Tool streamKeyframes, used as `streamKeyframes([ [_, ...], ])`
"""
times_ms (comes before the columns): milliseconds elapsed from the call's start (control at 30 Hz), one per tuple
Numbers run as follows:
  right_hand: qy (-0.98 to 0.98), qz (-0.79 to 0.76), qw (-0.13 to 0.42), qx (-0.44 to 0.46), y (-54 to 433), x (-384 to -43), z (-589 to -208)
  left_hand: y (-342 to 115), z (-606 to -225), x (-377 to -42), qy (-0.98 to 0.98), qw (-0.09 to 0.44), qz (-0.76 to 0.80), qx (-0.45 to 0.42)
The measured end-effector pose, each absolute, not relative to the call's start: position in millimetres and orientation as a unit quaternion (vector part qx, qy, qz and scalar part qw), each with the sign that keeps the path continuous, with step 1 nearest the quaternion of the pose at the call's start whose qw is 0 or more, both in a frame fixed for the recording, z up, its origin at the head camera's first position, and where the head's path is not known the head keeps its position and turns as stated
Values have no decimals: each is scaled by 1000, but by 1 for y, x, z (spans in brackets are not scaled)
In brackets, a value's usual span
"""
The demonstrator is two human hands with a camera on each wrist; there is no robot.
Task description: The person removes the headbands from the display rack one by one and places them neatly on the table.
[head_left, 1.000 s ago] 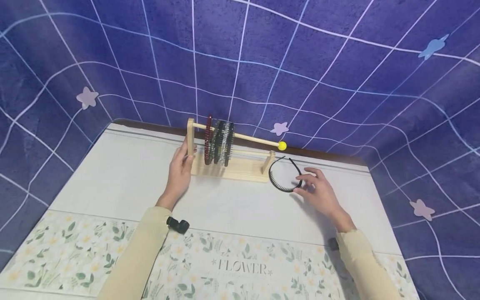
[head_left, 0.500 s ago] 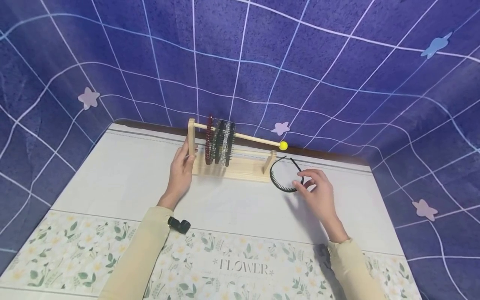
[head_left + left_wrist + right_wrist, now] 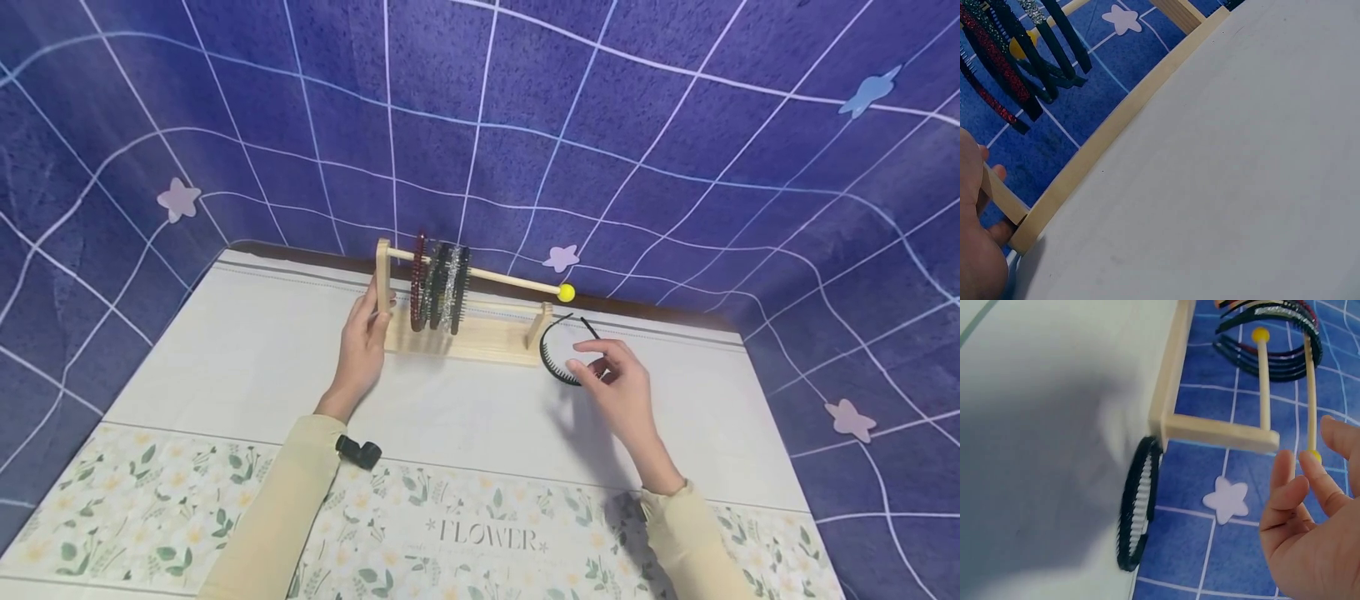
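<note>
My left hand (image 3: 362, 350) grips the left upright of a pale wooden stand (image 3: 487, 340), thumb in front and fingers behind. Several headbands (image 3: 437, 287), red, black and silver glitter, hang on the stand's upper rod, which ends in a yellow ball (image 3: 566, 292). At the stand's right end, a black toothed headband (image 3: 552, 372) lies on the table. Over its right side hovers my right hand (image 3: 624, 396), fingers loosely bent. In the right wrist view, the right hand (image 3: 1313, 531) is apart from this headband (image 3: 1125, 506) and holds nothing.
A white cloth (image 3: 465, 417) covers the table, with a floral band marked FLOWER (image 3: 487, 533) at the front. Behind stands a blue grid-patterned curtain or wall (image 3: 480, 125) with star shapes. A second, lower rod (image 3: 502, 306) crosses the stand.
My right hand has shifted left from the lone headband's right edge to above it. That headband stays in place. The left hand and stand have not moved.
</note>
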State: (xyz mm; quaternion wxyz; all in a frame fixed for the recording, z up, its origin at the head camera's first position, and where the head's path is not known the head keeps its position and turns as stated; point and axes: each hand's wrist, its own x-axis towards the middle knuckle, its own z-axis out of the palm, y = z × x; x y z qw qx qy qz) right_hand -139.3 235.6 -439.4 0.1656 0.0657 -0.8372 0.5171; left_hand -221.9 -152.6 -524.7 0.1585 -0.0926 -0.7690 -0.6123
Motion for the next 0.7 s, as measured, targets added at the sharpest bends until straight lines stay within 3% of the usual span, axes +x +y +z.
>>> streamKeyframes([
  [367, -820, 552, 138, 58, 212, -139, -433, -150, -521, -220, -773, 162, -607, -89],
  [700, -790, 597, 118, 77, 192, -138, -427, -145, -492, -202, -769, 151, -615, -87],
])
